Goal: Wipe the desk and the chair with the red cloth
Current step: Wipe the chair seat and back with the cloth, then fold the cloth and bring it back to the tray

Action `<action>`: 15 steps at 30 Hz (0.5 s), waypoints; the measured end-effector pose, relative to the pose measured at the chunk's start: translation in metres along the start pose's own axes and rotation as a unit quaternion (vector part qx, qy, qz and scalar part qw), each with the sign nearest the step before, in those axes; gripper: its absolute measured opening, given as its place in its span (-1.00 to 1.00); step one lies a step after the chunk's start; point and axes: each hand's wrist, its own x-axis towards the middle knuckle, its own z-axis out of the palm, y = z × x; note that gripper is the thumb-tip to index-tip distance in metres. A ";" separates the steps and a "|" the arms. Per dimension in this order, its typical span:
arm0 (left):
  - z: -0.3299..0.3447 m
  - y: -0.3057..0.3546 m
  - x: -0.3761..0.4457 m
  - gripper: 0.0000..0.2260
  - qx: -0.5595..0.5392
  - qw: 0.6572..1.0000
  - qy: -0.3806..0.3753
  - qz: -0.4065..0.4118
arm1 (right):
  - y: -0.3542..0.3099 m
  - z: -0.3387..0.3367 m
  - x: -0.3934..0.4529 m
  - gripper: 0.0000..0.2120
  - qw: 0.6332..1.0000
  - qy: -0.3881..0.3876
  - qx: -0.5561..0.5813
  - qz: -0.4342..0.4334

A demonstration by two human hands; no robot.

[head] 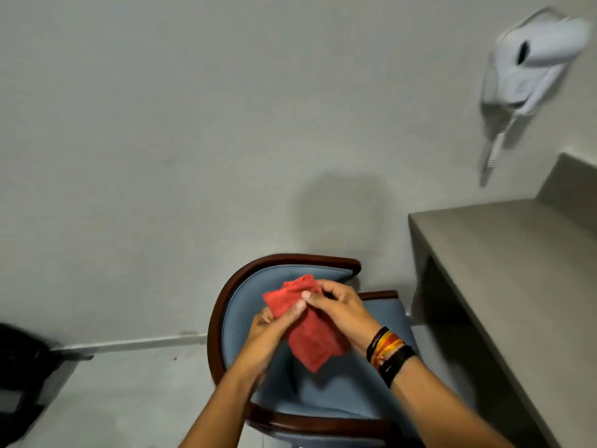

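The red cloth (310, 331) is bunched between both hands, held in the air above the chair (323, 396). My left hand (274, 331) grips its left side with the thumb on top. My right hand (342, 308), with several bracelets at the wrist, pinches its upper edge. The chair has a blue padded seat and a dark curved wooden frame, and stands directly below my hands. The grey desk (504, 260) lies to the right, its left edge close to the chair.
A plain wall fills the upper view. A white wall-mounted device (536, 63) with a hanging cord sits above the desk. A dark object (22, 367) stands on the floor at the far left, near the baseboard.
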 end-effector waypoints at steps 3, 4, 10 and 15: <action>0.026 0.030 -0.039 -0.76 0.012 0.998 0.007 0.056 | -0.034 -0.006 -0.051 -0.83 0.995 0.078 -0.044 -0.051; 0.033 0.039 -0.053 -0.76 0.022 0.997 -0.002 0.075 | -0.044 -0.007 -0.070 -0.84 0.991 0.102 -0.051 -0.065; 0.098 0.089 -0.124 -0.83 0.068 0.981 -0.069 0.168 | -0.074 -0.030 -0.201 -0.60 0.993 0.112 -0.009 -0.026; 0.154 0.094 -0.185 -0.84 0.055 0.975 -0.085 0.197 | -0.047 -0.046 -0.300 -0.53 0.991 0.134 0.026 0.008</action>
